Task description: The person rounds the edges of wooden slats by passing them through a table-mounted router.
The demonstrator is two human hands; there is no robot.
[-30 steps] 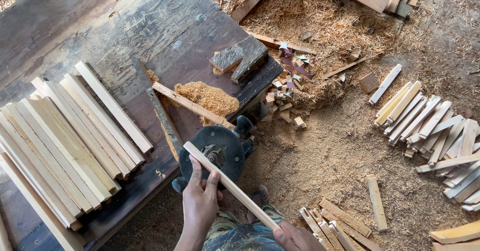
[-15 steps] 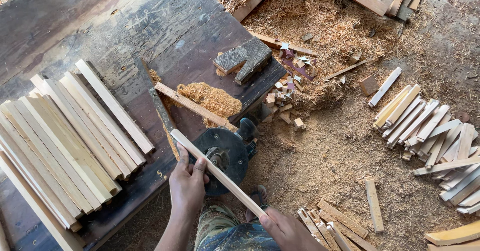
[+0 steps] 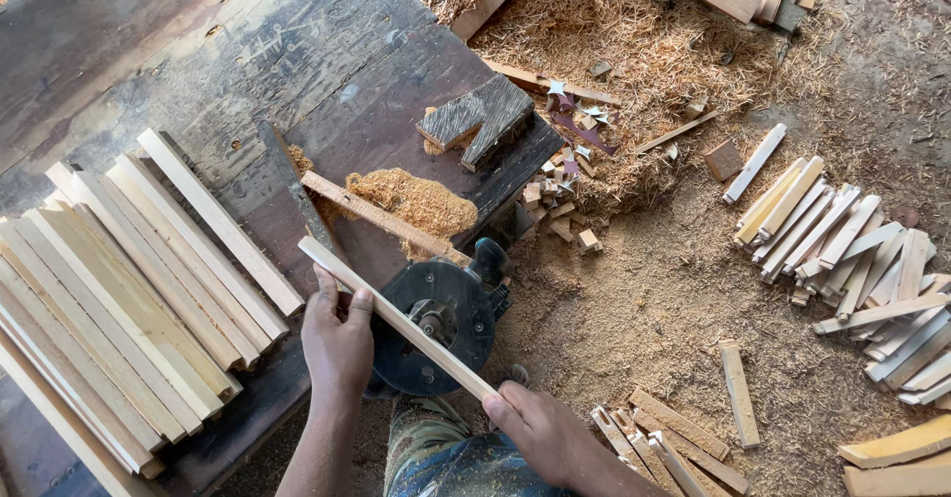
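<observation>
Left hand (image 3: pixel 337 343): closed around wooden strip (image 3: pixel 396 319), at its 10 o'clock end.
Right hand (image 3: pixel 535 428): pinching the 4 o'clock end.
Risk: fingers slipping onto the circular saw (image 3: pixel 441 324) beneath.

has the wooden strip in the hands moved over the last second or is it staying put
Yes. The wooden strip has slid up and left across the black round machine, toward the stack of long slats, with the left hand moving along.

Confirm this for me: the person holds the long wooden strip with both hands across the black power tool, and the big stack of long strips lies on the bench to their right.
Wrong side. The head view shows the stack of long strips on the bench to the person's left. The rest holds: left hand and right hand hold the long wooden strip across the black power tool.
</observation>
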